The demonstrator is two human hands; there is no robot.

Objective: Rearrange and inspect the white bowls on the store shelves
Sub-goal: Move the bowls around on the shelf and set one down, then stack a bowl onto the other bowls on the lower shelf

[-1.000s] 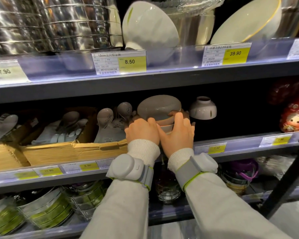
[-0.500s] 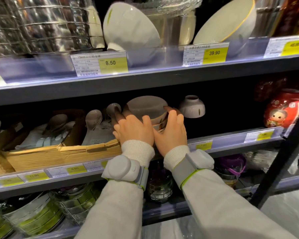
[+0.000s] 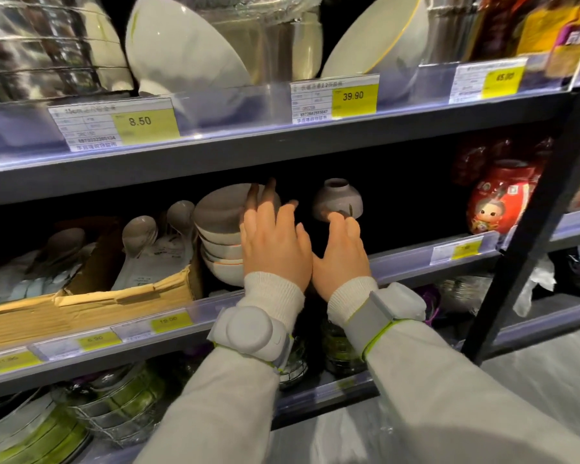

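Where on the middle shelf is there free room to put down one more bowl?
The likeliest free patch is the dark gap between the bowl stack and the upturned small bowl, where the left hand and right hand reach. Another lies between that bowl and the red package. Left of the stack, the cardboard box of spoons crowds the shelf.

My one head view looks forward and slightly down from close range, past my left hand (image 3: 275, 244) and right hand (image 3: 340, 254), at the shelf (image 3: 282, 155) just beyond my fingers.
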